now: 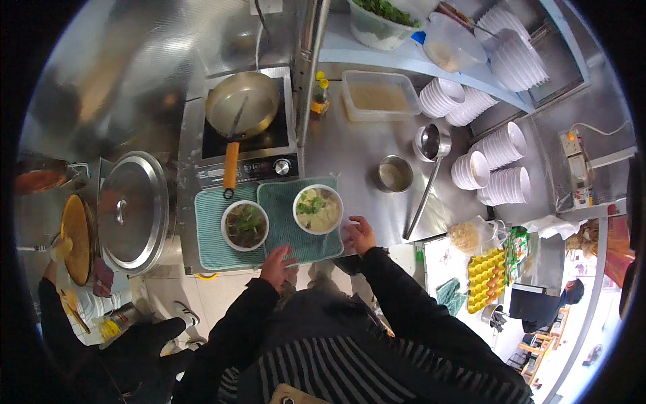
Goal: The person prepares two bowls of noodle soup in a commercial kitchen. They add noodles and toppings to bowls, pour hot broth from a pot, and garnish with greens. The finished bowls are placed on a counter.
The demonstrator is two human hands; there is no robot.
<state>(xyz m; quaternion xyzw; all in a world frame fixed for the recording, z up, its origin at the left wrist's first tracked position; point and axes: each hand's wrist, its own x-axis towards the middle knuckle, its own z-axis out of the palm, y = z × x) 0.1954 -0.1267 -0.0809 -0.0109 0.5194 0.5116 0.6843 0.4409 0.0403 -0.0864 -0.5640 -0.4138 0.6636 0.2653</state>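
Observation:
My left hand [276, 267] is at the counter's front edge, fingers apart and nothing held. It overlaps the near edge of the green ribbed mat [282, 250]; whether it touches, I cannot tell. My right hand [361, 235] is just right of a white bowl [321, 233] of pale food topped with chopped green herbs. Its fingers are spread, with a small gap from the rim. Another white bowl [244, 249], with greens in dark broth, sits to the left on a lighter green mat [209, 237].
A frying pan [262, 108] rests on an induction cooker [290, 136], a wooden-handled utensil [230, 164] across it. A lidded pot [136, 217] stands left. Right are a metal cup [395, 174], a ladle [426, 197] and stacked white bowls [499, 146]. A person's sleeve [53, 313] is at far left.

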